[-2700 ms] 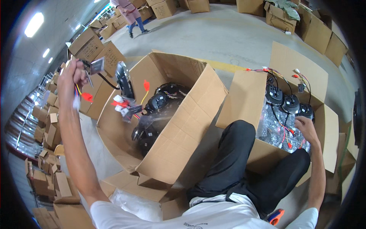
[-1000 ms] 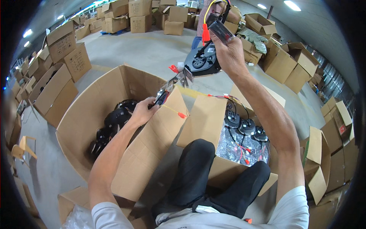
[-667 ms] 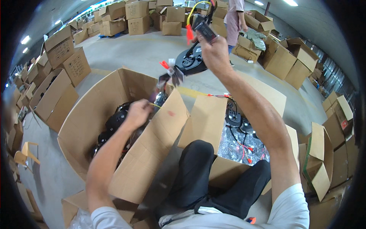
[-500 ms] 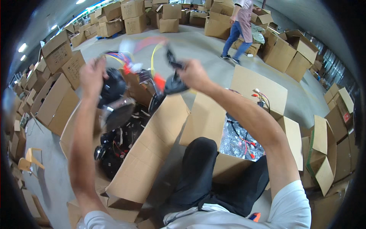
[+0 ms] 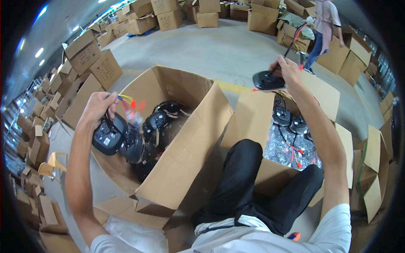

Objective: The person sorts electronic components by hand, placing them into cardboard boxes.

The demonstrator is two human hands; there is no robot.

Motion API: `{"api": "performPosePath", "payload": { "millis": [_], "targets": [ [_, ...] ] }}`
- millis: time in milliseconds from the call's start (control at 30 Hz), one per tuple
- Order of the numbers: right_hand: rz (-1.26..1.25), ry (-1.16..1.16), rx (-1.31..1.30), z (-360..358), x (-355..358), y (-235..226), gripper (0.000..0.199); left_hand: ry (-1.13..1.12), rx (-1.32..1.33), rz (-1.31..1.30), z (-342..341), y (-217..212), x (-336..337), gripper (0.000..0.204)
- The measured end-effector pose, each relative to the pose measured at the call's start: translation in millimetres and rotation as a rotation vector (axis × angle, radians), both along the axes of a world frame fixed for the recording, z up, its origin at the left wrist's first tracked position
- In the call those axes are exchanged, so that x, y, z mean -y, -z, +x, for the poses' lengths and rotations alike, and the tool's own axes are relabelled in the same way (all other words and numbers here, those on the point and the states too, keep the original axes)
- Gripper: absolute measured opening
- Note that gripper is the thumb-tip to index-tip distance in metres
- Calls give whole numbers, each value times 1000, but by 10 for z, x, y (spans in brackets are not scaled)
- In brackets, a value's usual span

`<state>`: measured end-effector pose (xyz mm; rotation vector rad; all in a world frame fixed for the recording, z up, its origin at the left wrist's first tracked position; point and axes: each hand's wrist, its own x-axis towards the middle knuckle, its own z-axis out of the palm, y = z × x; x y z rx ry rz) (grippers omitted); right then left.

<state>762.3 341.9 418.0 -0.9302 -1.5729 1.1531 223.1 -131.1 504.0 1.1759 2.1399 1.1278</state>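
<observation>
My left hand (image 5: 100,106) is closed around the wires of black plastic units. One rounded black unit (image 5: 110,134) hangs below it, and another black unit (image 5: 133,145) hangs close beside; yellow, red and blue wire ends stick out past the fingers. Both hang over the left cardboard box (image 5: 185,158), which holds more black units (image 5: 156,122). My right hand (image 5: 288,72) grips a single flat black wired unit (image 5: 268,80) by its cable, above the right box's flap (image 5: 249,118). In that right box lie wired black units (image 5: 280,114) on bubble wrap (image 5: 280,147).
A person (image 5: 324,31) in a checked apron walks at the far right. Stacked cartons (image 5: 105,69) stand around the floor at left, back and right. A small yellow chair (image 5: 52,164) is at the left. My knees (image 5: 240,168) are between the two boxes.
My hands have moved apart; the right one has carried its black unit rightward, toward the right box. The left hand has lowered with its units. The person behind has walked to the right.
</observation>
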Motion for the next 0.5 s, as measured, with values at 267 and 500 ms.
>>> {"api": "performPosePath", "payload": {
  "millis": [267, 500],
  "targets": [
    [-98, -128, 67, 381, 554, 67, 46, -287, -87, 100, -3, -447, 75, 47],
    [-84, -288, 0, 337, 854, 320, 47, -253, -102, 383, 56, -893, 115, 46]
  ]
}}
